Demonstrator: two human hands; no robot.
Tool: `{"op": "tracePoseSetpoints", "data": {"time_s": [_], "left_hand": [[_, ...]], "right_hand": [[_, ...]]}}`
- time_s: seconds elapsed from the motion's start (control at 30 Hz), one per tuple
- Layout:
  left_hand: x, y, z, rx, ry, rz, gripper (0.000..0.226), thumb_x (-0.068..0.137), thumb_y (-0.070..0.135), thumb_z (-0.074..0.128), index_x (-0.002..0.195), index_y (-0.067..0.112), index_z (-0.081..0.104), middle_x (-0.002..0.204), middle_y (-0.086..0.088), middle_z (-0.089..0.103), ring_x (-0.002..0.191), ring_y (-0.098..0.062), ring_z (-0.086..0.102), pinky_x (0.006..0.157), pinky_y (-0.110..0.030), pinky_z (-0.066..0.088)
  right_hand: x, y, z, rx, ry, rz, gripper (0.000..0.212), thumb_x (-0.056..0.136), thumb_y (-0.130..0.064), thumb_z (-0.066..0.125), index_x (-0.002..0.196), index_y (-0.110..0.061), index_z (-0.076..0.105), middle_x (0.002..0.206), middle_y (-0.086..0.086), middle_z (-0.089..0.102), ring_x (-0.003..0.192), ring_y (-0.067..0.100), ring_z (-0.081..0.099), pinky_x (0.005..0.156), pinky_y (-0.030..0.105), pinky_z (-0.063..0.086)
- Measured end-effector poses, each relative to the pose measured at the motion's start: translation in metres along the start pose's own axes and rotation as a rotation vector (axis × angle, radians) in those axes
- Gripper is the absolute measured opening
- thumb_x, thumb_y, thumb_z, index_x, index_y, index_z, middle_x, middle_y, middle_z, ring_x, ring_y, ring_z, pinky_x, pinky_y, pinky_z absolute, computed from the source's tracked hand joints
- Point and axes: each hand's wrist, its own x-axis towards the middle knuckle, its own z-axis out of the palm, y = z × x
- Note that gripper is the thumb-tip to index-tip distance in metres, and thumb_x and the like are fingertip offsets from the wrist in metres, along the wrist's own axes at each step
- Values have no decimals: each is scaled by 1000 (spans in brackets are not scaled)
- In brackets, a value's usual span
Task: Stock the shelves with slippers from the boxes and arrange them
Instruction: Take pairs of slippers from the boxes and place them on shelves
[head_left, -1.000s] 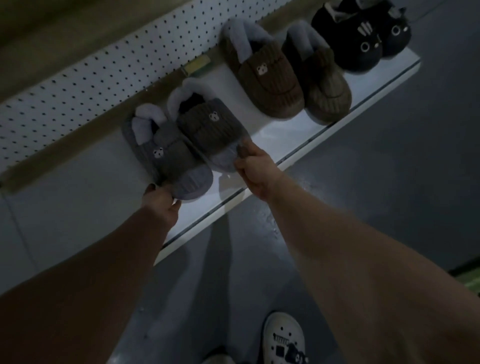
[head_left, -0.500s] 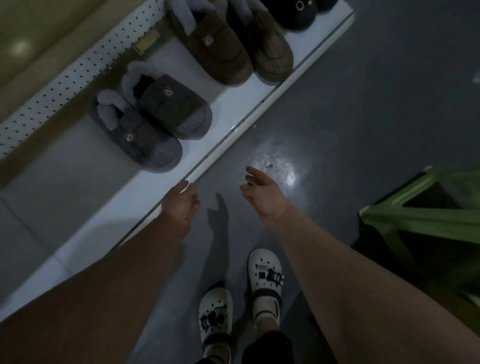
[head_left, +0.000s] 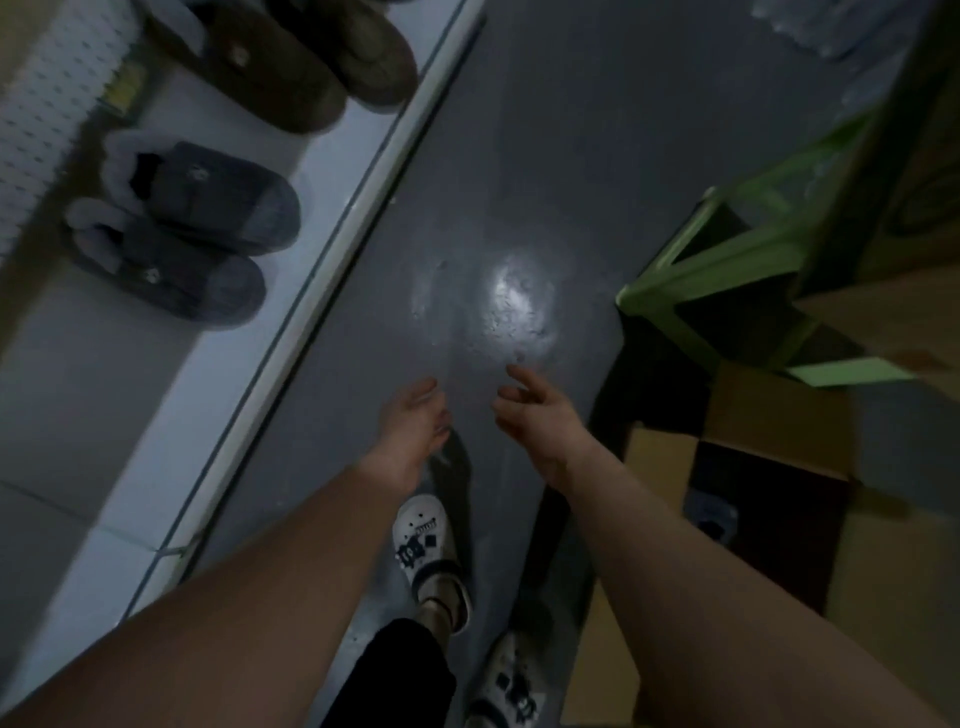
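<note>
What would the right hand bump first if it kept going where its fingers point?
The right hand would probably meet only the grey floor near the shiny patch; depth is unclear.

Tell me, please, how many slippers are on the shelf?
4. The near grey slipper and far grey slipper sit side by side on the shelf; the left brown slipper and right brown slipper lie beyond them. More may sit past the top edge.
</note>
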Motion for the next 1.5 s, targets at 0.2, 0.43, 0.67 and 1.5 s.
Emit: {"op": "tracePoseSetpoints", "data": {"time_s": [0.2, 0.43, 0.67, 1.5], "left_hand": [[-35, -52, 38, 184, -102, -39, 30, 97, 17, 55, 127, 17, 54, 111, -5, 62, 90, -14, 58, 73, -25, 50], [-81, -105, 90, 326, -177, -4, 32, 98, 11, 53, 130, 12, 51, 117, -11, 61, 110, -30, 61, 101, -50, 47], [-122, -170, 136, 411, -241, 50, 30, 97, 13, 55, 127, 14, 54, 107, -5, 62, 93, -18, 62, 80, -27, 53], [-30, -382, 283, 938, -412, -41, 37, 98, 13, 54, 134, 16, 48, 117, 2, 54, 105, -16, 54, 83, -22, 43]], "right_hand": [[-38, 56, -62, 172, 127, 88, 53, 91, 9, 59, 139, -10, 50, 97, 3, 59, 84, 12, 60, 70, 19, 51], [-75, 109, -127, 338, 182, 109, 54, 93, 8, 57, 142, -11, 44, 100, 7, 61, 84, 16, 61, 62, 19, 53], [-111, 151, -202, 371, 191, 75, 54, 91, 6, 61, 140, -12, 48, 105, 8, 59, 93, 20, 58, 82, 27, 49], [-9, 349, -392, 408, 420, 195, 41, 95, 10, 49, 133, -8, 52, 97, 5, 58, 70, 11, 51, 57, 17, 45]]}}
